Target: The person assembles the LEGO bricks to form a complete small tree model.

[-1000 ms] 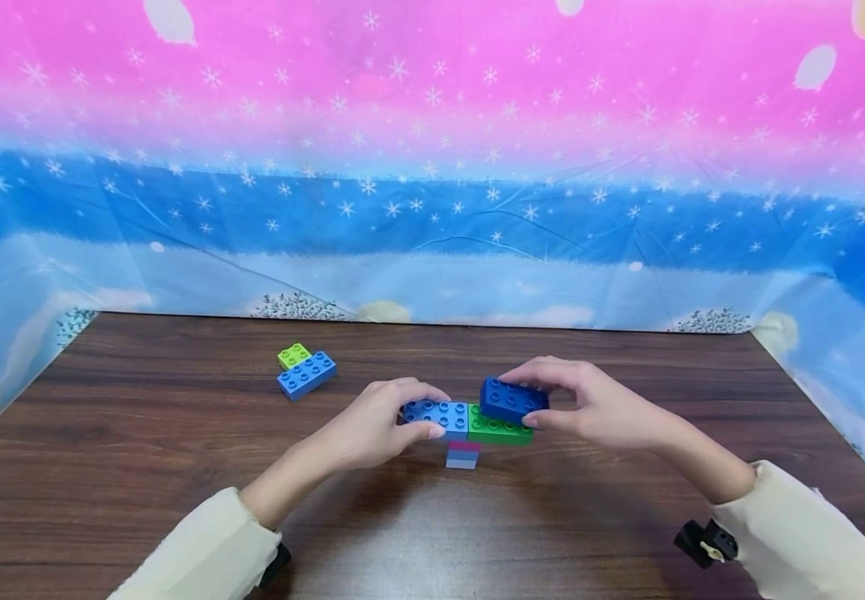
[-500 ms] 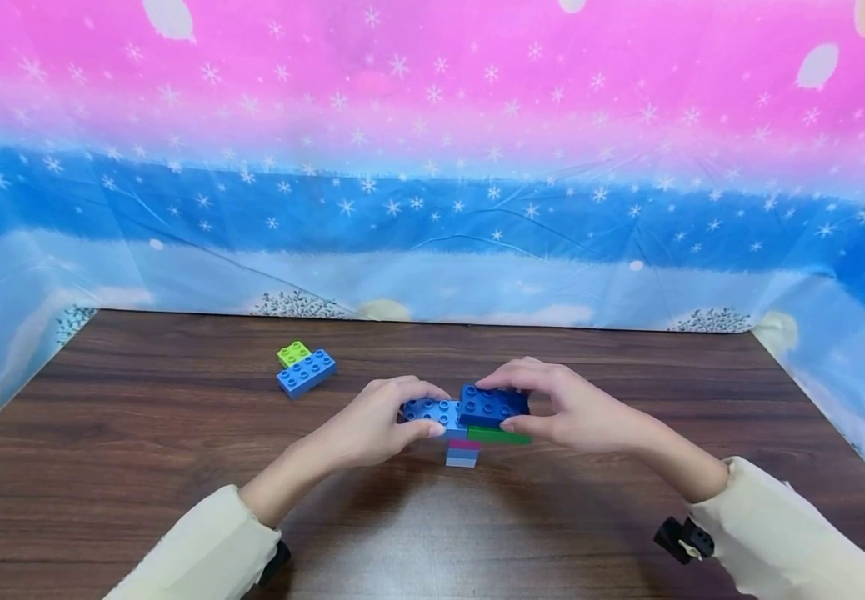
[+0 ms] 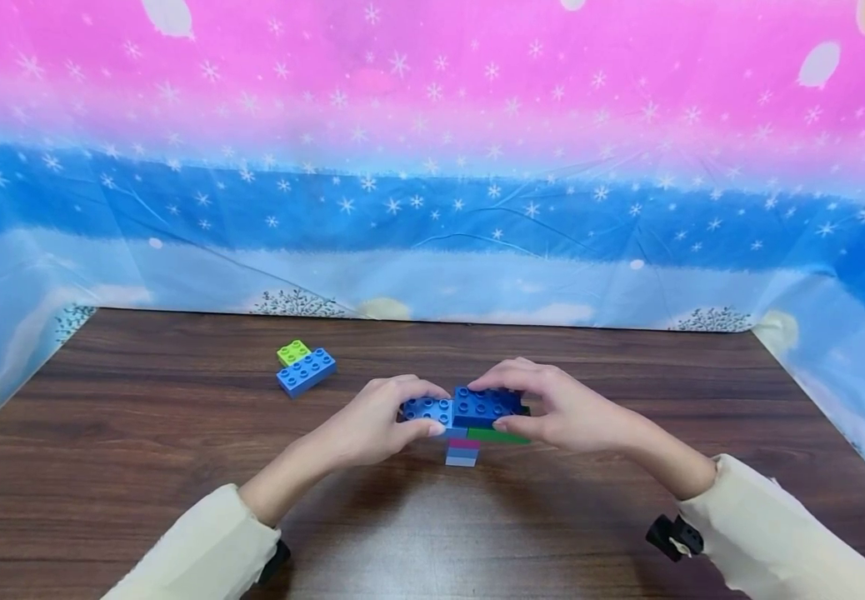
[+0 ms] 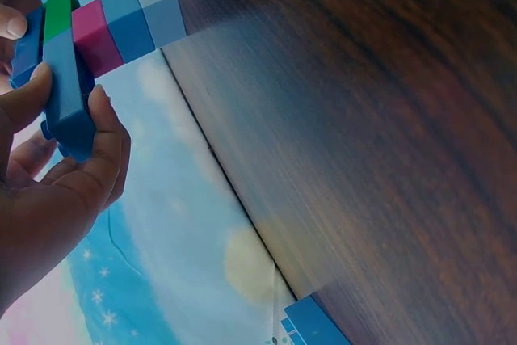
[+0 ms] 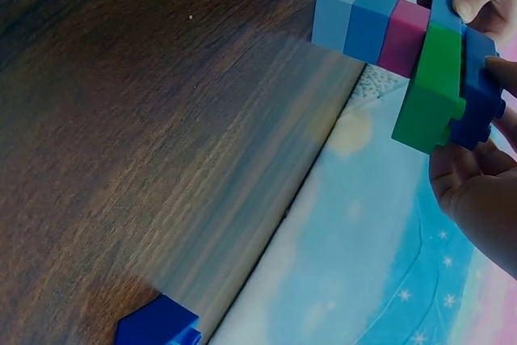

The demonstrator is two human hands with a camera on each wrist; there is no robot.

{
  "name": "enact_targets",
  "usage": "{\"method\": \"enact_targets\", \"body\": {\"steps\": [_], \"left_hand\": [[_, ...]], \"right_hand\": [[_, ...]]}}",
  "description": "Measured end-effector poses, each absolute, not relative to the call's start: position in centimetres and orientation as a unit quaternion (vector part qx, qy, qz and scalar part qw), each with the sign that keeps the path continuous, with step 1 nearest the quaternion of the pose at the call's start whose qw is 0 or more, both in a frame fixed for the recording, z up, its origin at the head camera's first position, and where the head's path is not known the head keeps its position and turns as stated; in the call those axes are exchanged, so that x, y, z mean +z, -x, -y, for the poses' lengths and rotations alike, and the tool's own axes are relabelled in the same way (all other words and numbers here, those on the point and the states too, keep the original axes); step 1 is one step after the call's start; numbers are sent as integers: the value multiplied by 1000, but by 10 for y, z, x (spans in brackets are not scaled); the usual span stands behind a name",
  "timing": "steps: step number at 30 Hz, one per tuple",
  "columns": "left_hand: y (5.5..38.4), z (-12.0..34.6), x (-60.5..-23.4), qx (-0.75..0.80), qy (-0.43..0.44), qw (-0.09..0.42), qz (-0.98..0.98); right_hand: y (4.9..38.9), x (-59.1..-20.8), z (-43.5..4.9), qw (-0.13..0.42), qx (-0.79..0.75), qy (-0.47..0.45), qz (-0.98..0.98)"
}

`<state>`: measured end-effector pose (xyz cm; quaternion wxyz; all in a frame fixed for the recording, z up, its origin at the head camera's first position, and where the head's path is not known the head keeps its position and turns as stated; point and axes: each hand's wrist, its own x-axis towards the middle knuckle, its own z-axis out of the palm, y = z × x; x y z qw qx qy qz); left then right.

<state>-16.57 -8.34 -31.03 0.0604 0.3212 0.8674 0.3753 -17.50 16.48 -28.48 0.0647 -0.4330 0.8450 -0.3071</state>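
A T-shaped stack of toy building bricks stands on the table, its column made of a light blue, a blue and a magenta brick (image 3: 464,445). Across the top lie a blue brick (image 4: 71,94) and a green brick (image 5: 428,90), end to end. My left hand (image 3: 383,421) grips the blue brick's outer end between thumb and fingers. With thumb and fingertips, my right hand (image 3: 567,408) pinches a dark blue brick (image 3: 477,407) over the joint of those two. In the right wrist view the dark blue brick sits close against the green brick's studded top; part of the green is hidden.
At the back left lie a blue brick (image 3: 307,372) and a lime brick (image 3: 293,352) together. Another dark blue brick (image 5: 157,321) is on the table in the right wrist view. A printed cloth (image 3: 432,283) hangs behind the table's far edge.
My right hand has moved left with the dark blue brick, from above the green brick to over the joint, and lowered it. My left hand keeps its grip in the same place.
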Motion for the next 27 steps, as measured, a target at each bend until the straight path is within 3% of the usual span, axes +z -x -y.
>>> {"method": "enact_targets", "body": {"steps": [16, 27], "left_hand": [[165, 82, -310, 376, -317, 63, -869], [165, 83, -310, 376, -316, 62, -869]], "right_hand": [[176, -291, -167, 124, -363, 359, -851], [179, -296, -172, 134, -384, 373, -834]]}}
